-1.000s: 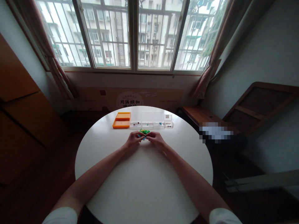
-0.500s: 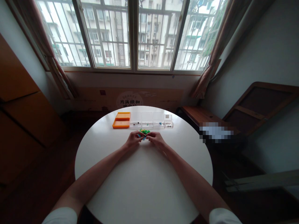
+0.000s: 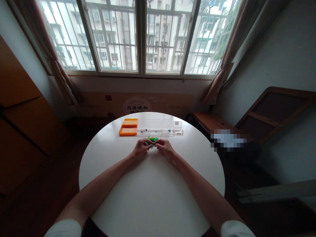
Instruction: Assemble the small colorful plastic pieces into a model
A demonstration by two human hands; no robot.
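Note:
A small heap of green, yellow and blue pieces [image 3: 153,139] lies on the white table, too small to tell their kind. At its near left edge my left hand [image 3: 141,147] is closed, thumb and fingertips pinched together. Opposite it, my right hand [image 3: 165,147] is closed the same way, its fingertips almost meeting those of the left. What the fingertips hold, perhaps a small dark piece between them, cannot be made out. A few blue bits show just below and between the hands.
Behind the heap stand an opened orange case [image 3: 127,131] and several opened clear plastic boxes [image 3: 155,123] in a row, with a few tiny dark, green and blue pieces inside. The round white table [image 3: 150,191] carries everything. A wooden bench [image 3: 209,121] stands at the right.
Both hands stay in place over the near edge of the heap, with only very slight finger movement. The boxes have not moved.

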